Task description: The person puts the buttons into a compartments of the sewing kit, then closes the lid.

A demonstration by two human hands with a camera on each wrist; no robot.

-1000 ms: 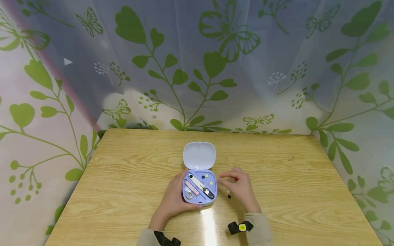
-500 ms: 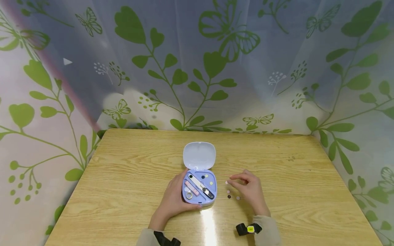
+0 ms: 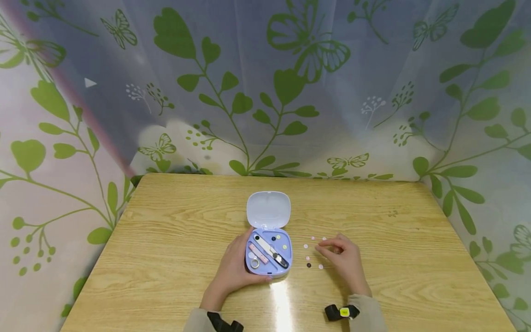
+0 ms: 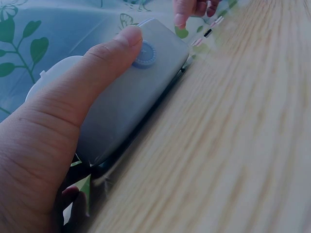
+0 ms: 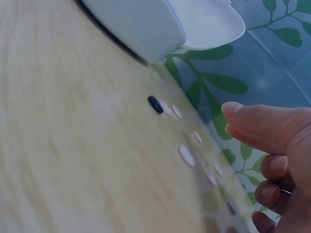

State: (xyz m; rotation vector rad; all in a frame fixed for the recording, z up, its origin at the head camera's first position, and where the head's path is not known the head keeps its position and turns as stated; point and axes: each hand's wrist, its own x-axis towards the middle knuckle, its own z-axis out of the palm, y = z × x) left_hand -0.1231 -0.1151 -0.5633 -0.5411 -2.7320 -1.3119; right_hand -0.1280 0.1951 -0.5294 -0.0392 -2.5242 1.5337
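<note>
My left hand [image 3: 234,267] grips the left side of an open lilac sewing box [image 3: 249,237], thumb along its front. In the left wrist view that thumb lies beside the box's round blue catch [image 4: 146,54]. In the box are a slim white-and-black tool [image 3: 269,250], a pink strip [image 3: 258,253], a gold-coloured ring [image 3: 255,263] and a few buttons [image 3: 284,247]. My right hand [image 3: 343,258] hovers right of the box, thumb and index fingertips close together, nothing visible between them. Below it lie several small pale buttons [image 5: 186,156] and a black button [image 5: 155,104].
The box's white lid [image 3: 268,210] stands raised behind it. All of this rests on a wooden table [image 3: 186,207], with a leaf-and-butterfly patterned curtain [image 3: 257,92] along its back edge. A black wrist camera [image 3: 332,312] sits at the right sleeve.
My right hand has moved right, away from the box's edge, uncovering more buttons on the table. The left hand and box have stayed put.
</note>
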